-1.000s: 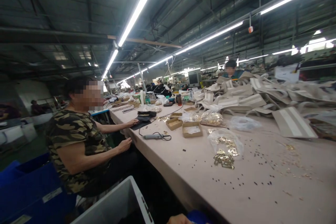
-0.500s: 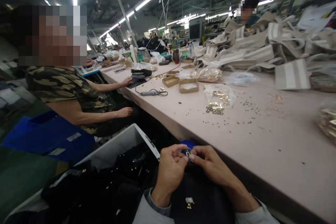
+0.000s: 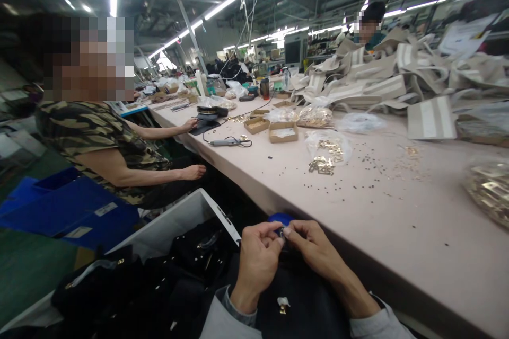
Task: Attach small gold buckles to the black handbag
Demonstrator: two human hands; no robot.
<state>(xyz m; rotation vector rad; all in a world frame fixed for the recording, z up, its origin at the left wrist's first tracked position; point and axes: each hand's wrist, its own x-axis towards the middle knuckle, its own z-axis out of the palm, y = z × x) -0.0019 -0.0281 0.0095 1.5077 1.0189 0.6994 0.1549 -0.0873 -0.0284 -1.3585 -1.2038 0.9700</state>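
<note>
My left hand (image 3: 257,259) and right hand (image 3: 314,251) pinch a small dark metal fitting (image 3: 281,232) between clenched fingers (image 3: 274,241). I hold it over a black leather bag (image 3: 306,302), near the pale pink table (image 3: 358,206).

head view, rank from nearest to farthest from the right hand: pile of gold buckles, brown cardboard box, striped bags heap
1. pile of gold buckles, on the table beyond the right hand.
2. brown cardboard box, farther up the table.
3. striped bags heap, at the far right.

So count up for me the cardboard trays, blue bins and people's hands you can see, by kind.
Cardboard trays: 2, one beside the other
Blue bins: 1
Hands: 4, left hand, right hand, and a co-worker's two
Total: 7
</note>
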